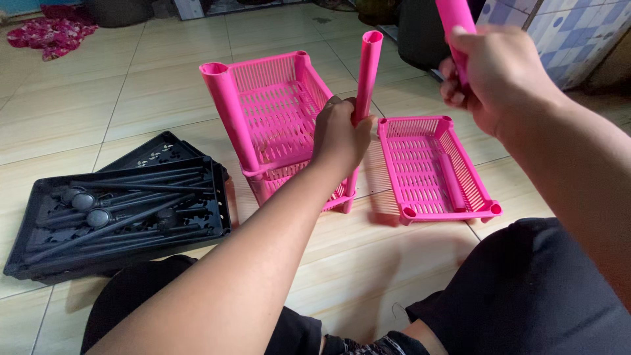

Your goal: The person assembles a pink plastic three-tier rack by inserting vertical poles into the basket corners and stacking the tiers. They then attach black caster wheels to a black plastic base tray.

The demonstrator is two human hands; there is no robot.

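Note:
My left hand [338, 135] grips a pink plastic tube [367, 69] that stands upright at the front corner of a tilted pink slotted rack shelf [279, 108]. A second pink tube [227, 112] stands at the shelf's left corner, and another pink shelf [279, 179] sits under it. My right hand [496, 75] is raised at the upper right and is closed around a third pink tube [455, 16]. A separate pink shelf tray [430, 167] lies flat on the floor to the right, with one pink tube lying inside it.
A stack of black plastic trays [118, 213] lies on the tiled floor at the left, holding several black tubes and round wheels. A red patterned cloth [49, 33] sits far left. Dark containers [420, 33] stand at the back. My knees in black shorts [526, 289] are at the bottom.

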